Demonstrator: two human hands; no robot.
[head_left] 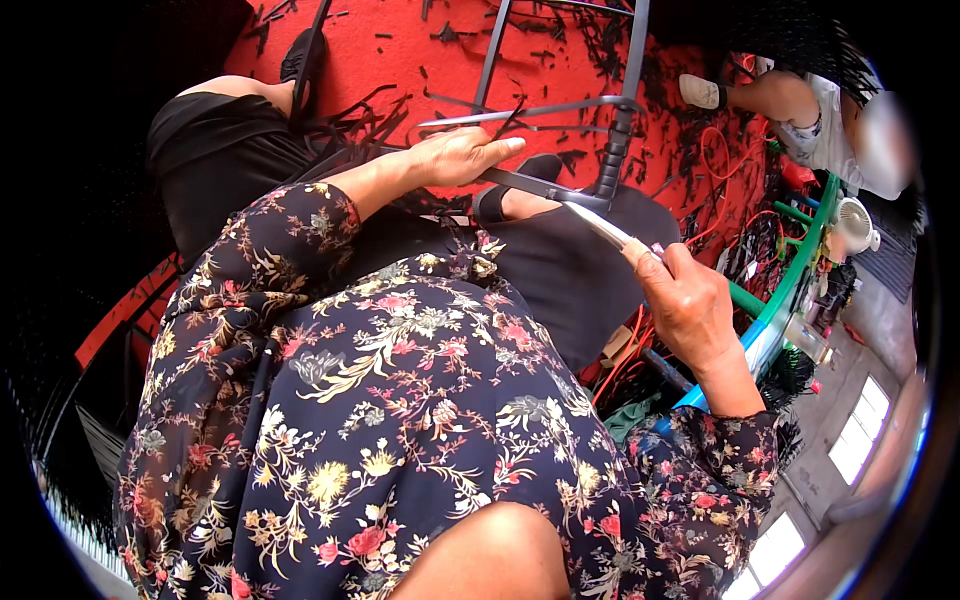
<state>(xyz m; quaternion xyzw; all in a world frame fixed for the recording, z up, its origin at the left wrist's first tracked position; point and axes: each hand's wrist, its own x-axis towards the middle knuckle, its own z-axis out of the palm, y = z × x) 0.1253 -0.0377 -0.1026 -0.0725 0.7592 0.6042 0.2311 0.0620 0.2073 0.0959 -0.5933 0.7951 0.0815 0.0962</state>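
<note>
A dark grey chair-like frame (636,60) of thin bars stands tilted before me, reaching over my lap. Dark strip is wound in several turns around one of its bars, beside a corner. My left hand (462,157) closes over the near bar, thumb stretched out to the right; its other fingers are mostly hidden. In my right hand (690,300) is a silver pointed tool (598,222), gripped with the fingers wrapped around its rear end. Its tip touches or nearly touches the near bar close to the wound corner. The tool's handle is hidden by my fingers.
Black scraps lie scattered over the red floor covering (380,65). Loose dark strips (375,125) hang by my left forearm. At right are a green and blue tube (800,275), red cords (715,150), a white fan (855,228), and another person's leg (770,98).
</note>
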